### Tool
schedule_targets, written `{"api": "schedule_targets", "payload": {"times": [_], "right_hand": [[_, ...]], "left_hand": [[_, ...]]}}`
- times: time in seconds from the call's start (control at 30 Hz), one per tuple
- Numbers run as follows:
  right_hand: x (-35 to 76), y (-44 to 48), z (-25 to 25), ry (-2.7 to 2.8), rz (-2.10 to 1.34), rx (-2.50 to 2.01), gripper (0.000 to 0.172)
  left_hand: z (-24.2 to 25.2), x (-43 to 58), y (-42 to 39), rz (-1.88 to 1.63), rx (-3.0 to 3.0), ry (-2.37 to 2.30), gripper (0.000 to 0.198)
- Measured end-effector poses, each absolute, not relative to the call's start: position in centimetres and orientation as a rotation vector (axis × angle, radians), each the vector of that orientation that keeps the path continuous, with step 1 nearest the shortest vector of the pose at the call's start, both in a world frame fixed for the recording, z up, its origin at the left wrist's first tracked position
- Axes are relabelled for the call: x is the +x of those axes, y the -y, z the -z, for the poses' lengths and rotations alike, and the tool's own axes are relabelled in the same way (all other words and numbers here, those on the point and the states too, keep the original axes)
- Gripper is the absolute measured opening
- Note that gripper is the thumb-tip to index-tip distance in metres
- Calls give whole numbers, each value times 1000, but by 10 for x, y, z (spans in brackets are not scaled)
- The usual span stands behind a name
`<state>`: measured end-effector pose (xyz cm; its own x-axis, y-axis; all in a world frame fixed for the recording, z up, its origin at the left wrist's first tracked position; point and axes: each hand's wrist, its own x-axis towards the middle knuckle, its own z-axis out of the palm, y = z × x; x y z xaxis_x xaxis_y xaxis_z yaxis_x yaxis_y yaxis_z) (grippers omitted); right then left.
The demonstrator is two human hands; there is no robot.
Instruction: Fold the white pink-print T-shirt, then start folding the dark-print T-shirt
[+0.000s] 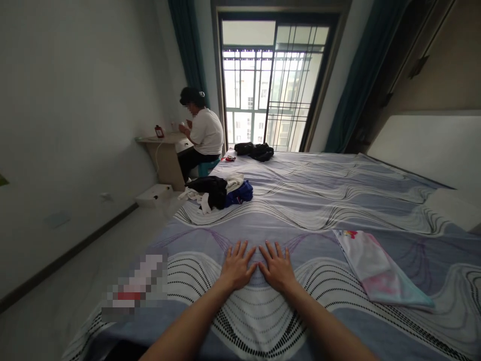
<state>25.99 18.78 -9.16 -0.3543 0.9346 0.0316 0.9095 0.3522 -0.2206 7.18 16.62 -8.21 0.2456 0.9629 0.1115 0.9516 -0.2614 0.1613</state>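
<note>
My left hand point(236, 265) and my right hand point(277, 265) lie flat, side by side, fingers spread, on the grey-purple bed sheet point(308, 200) with wavy white patterns. Their thumbs almost touch. Neither hand holds anything. A folded white and pink-blue garment point(379, 268) lies on the sheet to the right of my right hand, apart from it. A pile of black, white and blue clothes point(218, 191) sits farther up the bed on the left.
Another dark clothes heap point(254, 150) lies at the bed's far edge by the barred window. A person in a white shirt point(205, 131) sits at a small desk point(165, 143) in the left corner. A white box point(154, 195) stands on the floor.
</note>
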Motion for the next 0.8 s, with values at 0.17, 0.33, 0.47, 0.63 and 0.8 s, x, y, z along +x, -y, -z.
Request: {"api": "schedule_targets", "payload": {"times": [0.17,0.33,0.47,0.63,0.8], "right_hand": [[253,-202,92,2375,-223,-1800,65],[246,-211,94,2317,-231,-1829,65],[247,-211,95,2291,-230,-1792,65],[248,-211,95,2274,-195,-1761,65],[249,-211,93,2278,-189,-1761,67]], "left_hand": [[90,68,-218,-334,2413,-1949,64],[65,38,-310,-507,2418,-2154,61],[28,14,-387,-596,2311,-2276,61],[6,10,-460,-527,2035,-2341,67],[11,9,-504,-412,1804,-2262,82]]}}
